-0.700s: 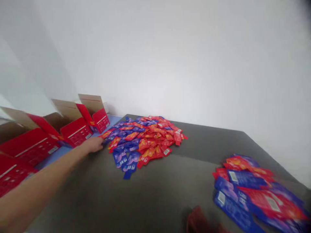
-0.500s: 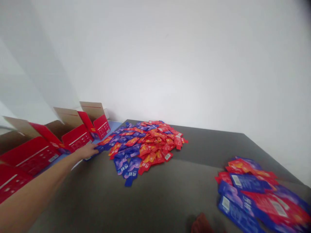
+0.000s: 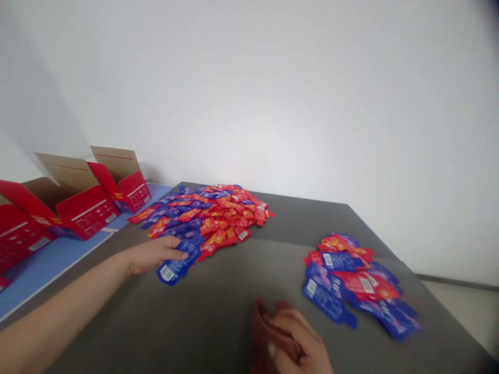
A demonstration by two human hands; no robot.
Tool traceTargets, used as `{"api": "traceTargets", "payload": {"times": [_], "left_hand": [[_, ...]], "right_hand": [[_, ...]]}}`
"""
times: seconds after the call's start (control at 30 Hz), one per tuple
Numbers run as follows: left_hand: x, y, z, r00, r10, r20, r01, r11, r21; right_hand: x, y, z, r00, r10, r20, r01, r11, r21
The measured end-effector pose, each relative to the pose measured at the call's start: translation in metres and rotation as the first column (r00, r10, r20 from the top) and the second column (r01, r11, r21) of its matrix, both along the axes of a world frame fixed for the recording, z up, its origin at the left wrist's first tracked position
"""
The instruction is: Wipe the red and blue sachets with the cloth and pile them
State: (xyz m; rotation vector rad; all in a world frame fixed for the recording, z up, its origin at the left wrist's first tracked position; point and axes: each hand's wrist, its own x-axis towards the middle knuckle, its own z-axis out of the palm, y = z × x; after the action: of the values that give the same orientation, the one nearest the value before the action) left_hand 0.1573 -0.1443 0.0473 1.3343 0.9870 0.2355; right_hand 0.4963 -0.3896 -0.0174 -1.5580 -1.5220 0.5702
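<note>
My left hand (image 3: 158, 253) is closed on a flat blue spouted pouch (image 3: 175, 266), thumb on top, its barcode end pointing toward me. It hovers at the near edge of a large heap of red and blue pouches (image 3: 222, 210). Low in the middle, my right hand (image 3: 298, 340) grips a folded brown cloth (image 3: 262, 332), with the fingers partly tucked into its folds. A smaller pile of red and blue pouches (image 3: 351, 280) lies to the right of the cloth.
Several open red cartons (image 3: 88, 210) with raised cardboard flaps stand in a row at left on a blue surface (image 3: 83, 254). The dark grey table (image 3: 218, 317) reaches back to a white wall (image 3: 273, 104). Floor shows past the table's right edge.
My left hand has come from the heap's far left side toward me and right, bringing a blue pouch. My right hand and the cloth have risen further into view. The view has shifted right.
</note>
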Motion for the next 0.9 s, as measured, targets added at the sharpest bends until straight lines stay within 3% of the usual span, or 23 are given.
{"api": "traceTargets", "payload": {"times": [0.03, 0.13, 0.23, 0.3, 0.4, 0.53, 0.63, 0.9], "left_hand": [[0.023, -0.007, -0.007, 0.999, -0.053, 0.009, 0.053, 0.999, 0.011], [0.089, -0.029, -0.025, 0.966, -0.258, 0.032, 0.256, 0.965, 0.052], [0.137, -0.053, -0.037, 0.895, -0.445, 0.036, 0.44, 0.893, 0.1], [0.157, -0.066, -0.044, 0.874, -0.485, 0.026, 0.479, 0.869, 0.125], [0.17, -0.082, -0.057, 0.894, -0.445, 0.053, 0.44, 0.894, 0.09], [0.17, -0.095, -0.074, 0.948, -0.272, 0.167, 0.273, 0.962, 0.016], [0.17, -0.102, -0.079, 0.968, -0.174, 0.183, 0.17, 0.985, 0.036], [0.172, -0.11, -0.085, 0.98, -0.124, 0.155, 0.103, 0.985, 0.135]], "right_hand": [[-0.004, 0.009, 0.006, 0.996, 0.059, -0.065, -0.059, 0.998, 0.008], [-0.011, 0.037, 0.014, 0.962, 0.05, -0.267, -0.056, 0.998, -0.016], [-0.01, 0.054, 0.005, 0.869, 0.045, -0.492, -0.087, 0.994, -0.063], [-0.007, 0.056, -0.006, 0.786, 0.045, -0.617, -0.136, 0.986, -0.101], [-0.001, 0.051, -0.018, 0.718, 0.021, -0.696, -0.133, 0.985, -0.107], [0.006, 0.046, -0.02, 0.61, -0.076, -0.789, 0.026, 0.997, -0.076], [0.009, 0.046, -0.018, 0.546, -0.121, -0.829, 0.083, 0.992, -0.09], [0.014, 0.05, -0.023, 0.535, -0.161, -0.829, 0.114, 0.986, -0.118]]}}
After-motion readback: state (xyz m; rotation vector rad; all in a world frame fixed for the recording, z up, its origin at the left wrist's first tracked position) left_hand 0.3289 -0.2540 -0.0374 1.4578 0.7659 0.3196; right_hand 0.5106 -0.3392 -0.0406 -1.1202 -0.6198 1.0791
